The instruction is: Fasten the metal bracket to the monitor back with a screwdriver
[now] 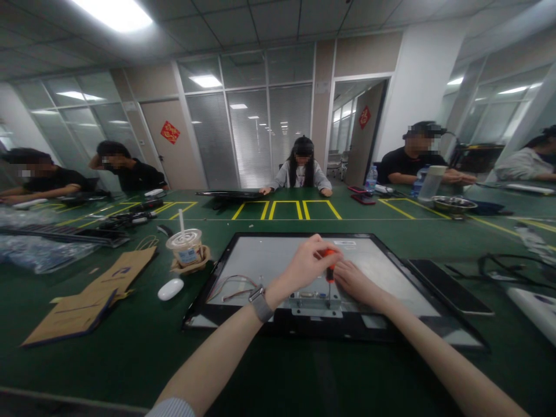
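My left hand (307,263), with a watch (260,303) on its wrist, is closed around the top of a red and black screwdriver (330,267). The screwdriver stands upright, its tip down at a metal bracket (316,305) with connector ports. This bracket is at the near edge of a flat display panel (260,255), which lies back side up in a black frame. My right hand (353,279) lies on the panel just right of the screwdriver, fingers loosely extended and partly hidden. Thin loose wires (237,284) run across the panel's left part.
Left of the panel are a lidded drink cup (185,246), a white mouse (171,289) and a brown paper bag (93,295). A dark phone-like slab (449,285) lies close on the right, with black cables (512,263) beyond. Several people sit across the green table (278,376).
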Motion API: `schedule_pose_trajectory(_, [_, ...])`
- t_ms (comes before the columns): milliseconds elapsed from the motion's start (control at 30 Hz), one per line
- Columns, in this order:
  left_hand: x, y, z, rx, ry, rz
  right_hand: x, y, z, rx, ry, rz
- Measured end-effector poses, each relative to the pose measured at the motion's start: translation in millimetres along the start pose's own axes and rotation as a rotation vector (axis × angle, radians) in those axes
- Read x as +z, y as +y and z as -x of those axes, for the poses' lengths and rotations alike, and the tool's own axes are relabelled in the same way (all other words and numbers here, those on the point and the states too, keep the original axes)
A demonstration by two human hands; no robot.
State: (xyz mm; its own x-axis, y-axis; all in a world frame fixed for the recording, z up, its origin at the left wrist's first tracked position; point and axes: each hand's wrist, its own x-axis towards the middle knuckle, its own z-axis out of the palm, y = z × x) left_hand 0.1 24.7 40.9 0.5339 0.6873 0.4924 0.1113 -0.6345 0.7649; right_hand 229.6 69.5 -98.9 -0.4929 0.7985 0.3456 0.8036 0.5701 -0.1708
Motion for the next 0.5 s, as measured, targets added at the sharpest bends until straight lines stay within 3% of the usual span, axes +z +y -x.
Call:
schedule_pose_trajectory(167, [-4.5,-0.6,-1.5,0.022,-0.047,0.039,-0.8,-0.4,0.1,0.013,-0.021,0.01])
schedule_pose_trajectory(500, [5.6,-10.2,-1.5,-0.094,-0.201,0.481,12.9,7.3,0.7,0.017,0.003,0.046])
